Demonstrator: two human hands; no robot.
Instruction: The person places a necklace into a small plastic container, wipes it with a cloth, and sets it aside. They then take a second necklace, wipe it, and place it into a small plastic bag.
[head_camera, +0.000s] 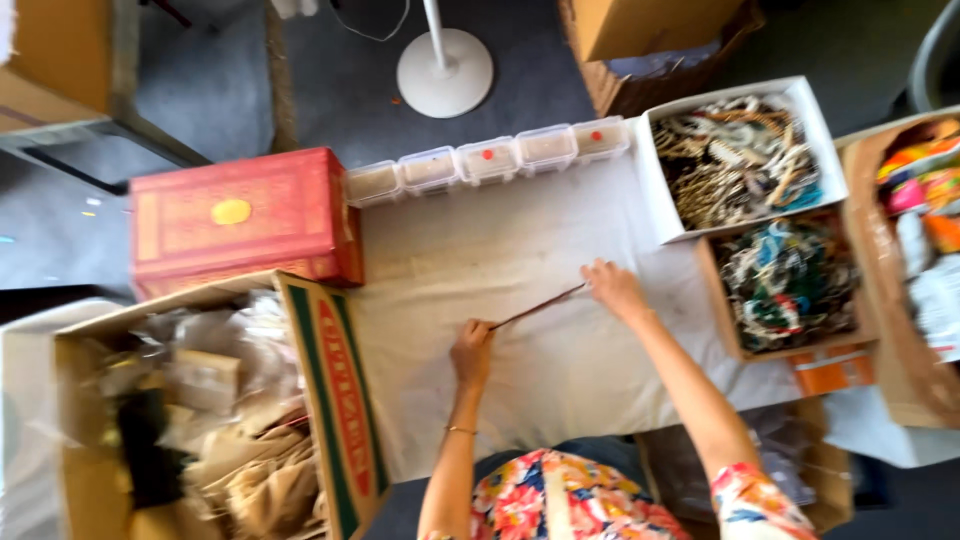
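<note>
Thin dark strand (538, 306): stretched taut on the white cloth (560, 380). Left hand (472, 352) pinches its near end; right hand (613, 288), arm extended, apparently pinches the far end; image blurred.

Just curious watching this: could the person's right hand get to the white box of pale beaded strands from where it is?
Probably yes. The right hand rests on the white cloth, with the white box just beyond it, open-topped, and only bare cloth between them.
</note>
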